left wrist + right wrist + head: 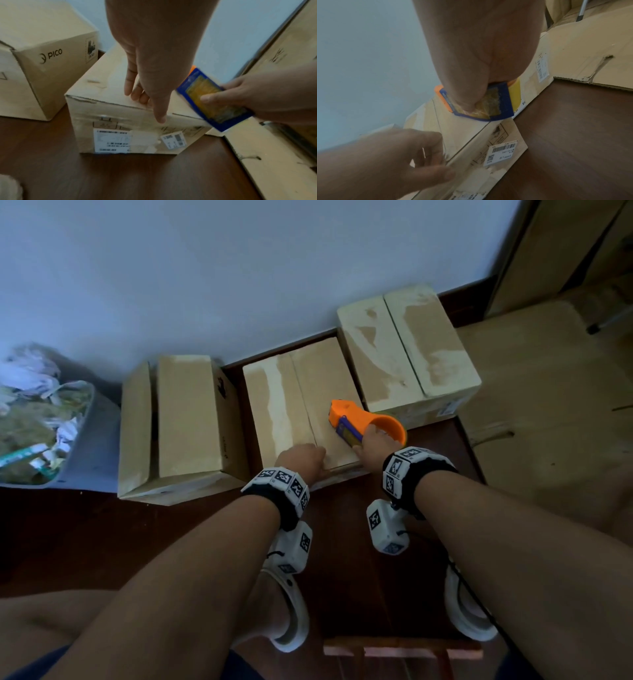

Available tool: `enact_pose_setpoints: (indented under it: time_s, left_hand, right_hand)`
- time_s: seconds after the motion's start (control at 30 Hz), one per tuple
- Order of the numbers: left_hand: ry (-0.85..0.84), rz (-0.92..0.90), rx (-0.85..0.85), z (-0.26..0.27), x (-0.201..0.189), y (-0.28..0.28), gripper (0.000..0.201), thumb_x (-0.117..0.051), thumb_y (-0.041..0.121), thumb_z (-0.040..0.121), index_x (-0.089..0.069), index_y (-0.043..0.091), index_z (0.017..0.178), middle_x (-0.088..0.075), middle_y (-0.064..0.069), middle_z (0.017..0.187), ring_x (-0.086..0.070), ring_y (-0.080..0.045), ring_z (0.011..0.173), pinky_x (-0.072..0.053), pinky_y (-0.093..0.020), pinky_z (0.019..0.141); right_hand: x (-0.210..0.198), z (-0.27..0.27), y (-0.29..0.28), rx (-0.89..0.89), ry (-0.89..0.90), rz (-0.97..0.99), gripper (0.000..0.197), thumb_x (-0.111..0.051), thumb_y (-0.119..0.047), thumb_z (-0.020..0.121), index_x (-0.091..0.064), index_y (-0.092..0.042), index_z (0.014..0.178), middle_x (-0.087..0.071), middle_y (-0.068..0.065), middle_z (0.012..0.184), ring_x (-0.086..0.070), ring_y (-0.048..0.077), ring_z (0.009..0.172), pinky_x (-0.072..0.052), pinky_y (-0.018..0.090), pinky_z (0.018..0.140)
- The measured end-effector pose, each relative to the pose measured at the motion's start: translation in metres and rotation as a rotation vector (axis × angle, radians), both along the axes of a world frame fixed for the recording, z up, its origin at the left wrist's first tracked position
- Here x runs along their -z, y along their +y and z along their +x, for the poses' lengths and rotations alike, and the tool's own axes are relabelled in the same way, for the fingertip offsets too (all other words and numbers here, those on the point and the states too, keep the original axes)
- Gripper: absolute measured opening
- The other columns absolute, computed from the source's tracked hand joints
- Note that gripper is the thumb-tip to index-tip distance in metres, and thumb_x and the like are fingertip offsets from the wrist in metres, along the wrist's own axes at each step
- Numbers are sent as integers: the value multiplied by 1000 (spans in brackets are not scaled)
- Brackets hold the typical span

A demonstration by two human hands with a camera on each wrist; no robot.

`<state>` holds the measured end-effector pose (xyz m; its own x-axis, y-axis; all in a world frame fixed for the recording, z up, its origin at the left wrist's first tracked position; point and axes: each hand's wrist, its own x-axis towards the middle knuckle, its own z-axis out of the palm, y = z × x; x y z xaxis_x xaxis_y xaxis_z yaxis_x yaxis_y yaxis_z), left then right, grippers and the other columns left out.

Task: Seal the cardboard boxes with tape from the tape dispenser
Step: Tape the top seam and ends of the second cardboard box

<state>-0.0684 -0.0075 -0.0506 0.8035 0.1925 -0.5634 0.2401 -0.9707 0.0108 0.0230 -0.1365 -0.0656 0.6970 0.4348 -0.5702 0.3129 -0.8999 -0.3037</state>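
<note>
Three cardboard boxes stand on the dark floor against the wall: a left box (pixel 178 422), a middle box (pixel 301 402) (pixel 111 115) (pixel 505 135) and a taller right box (pixel 407 347). My right hand (pixel 376 443) (pixel 257 94) (pixel 479 54) grips the orange tape dispenser (pixel 363 419) (pixel 214 100) (pixel 498 105), which lies on the middle box's top near its front right; the thumb presses on the dispenser's blue plate. My left hand (pixel 301 457) (pixel 154 54) (pixel 393 162) holds the middle box's near top edge by the centre seam, fingers on top, thumb down the front face. No tape strip is discernible.
A grey bin of rubbish (pixel 44 419) stands at the far left. Flattened cardboard (pixel 548 392) covers the floor at the right. Two feet in white slippers (pixel 287 611) and a wooden stool (pixel 400 648) are near me. The wall runs close behind the boxes.
</note>
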Motion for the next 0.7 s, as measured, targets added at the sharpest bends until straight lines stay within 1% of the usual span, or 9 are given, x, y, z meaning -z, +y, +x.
enact_pose_setpoints:
  time_s: [0.1,0.2,0.33,0.4,0.47,0.53,0.6,0.67,0.7]
  left_hand:
    - [85,48,86,3,8,-3,35,-48,25,96,-48,10,128,-48,-13,124,-51,-32,115,-46,-43,87]
    - [116,76,205,8,15,-4,32,-44,16,98,-47,12,129,-46,-14,128,-52,-33,115,-45,-41,84]
    - [183,22,265,15,19,6,35,-42,22,100,-44,12,133,-43,-15,131,-52,-35,114,-43,-41,80]
    - [201,-1,276,17,22,9,35,-43,22,99,-43,11,133,-43,-15,132,-53,-36,113,-44,-40,80]
    - [200,-22,247,17,25,11,35,-47,22,98,-44,12,131,-44,-14,131,-53,-35,113,-45,-41,84]
    - [161,-57,178,16,28,13,35,-53,26,94,-47,12,127,-47,-12,127,-53,-33,113,-47,-42,91]
    - [128,-96,85,15,27,12,41,-57,34,92,-50,10,124,-50,-13,124,-53,-32,113,-46,-42,94]
    - [107,-154,-16,13,23,12,43,-58,39,91,-52,7,119,-51,-14,121,-53,-31,108,-45,-38,91]
    - [88,-216,-82,12,18,13,39,-57,40,91,-53,8,113,-54,-14,117,-54,-29,103,-45,-37,87]
  right_hand:
    - [3,1,0,1,-5,2,47,-48,-35,98,-35,-4,130,-48,21,131,-52,38,117,-44,46,92]
    - [6,3,1,-1,-13,2,46,-48,-36,98,-36,-4,129,-49,20,129,-53,38,114,-45,45,89]
    - [7,3,2,-14,-27,-5,48,-47,-37,98,-35,-4,130,-47,21,132,-51,38,117,-44,46,92]
    - [7,3,0,-22,-18,3,48,-47,-37,98,-35,-4,130,-47,20,132,-53,38,115,-45,45,92]
    - [6,4,-3,-17,28,25,47,-46,-36,99,-34,-3,131,-48,20,130,-55,37,110,-47,44,88]
    - [-1,6,-7,-6,95,61,46,-47,-33,100,-35,-1,131,-51,20,125,-58,35,105,-49,43,84]
    - [-12,11,-13,-20,127,53,40,-50,-30,99,-46,0,124,-58,17,112,-60,31,98,-49,38,80]
    - [-25,18,-18,-44,98,42,33,-56,-29,95,-57,-1,113,-59,13,95,-59,27,88,-47,34,74]
    - [-32,20,-21,-42,75,40,29,-59,-28,92,-61,-3,108,-57,11,90,-59,26,85,-46,33,72]
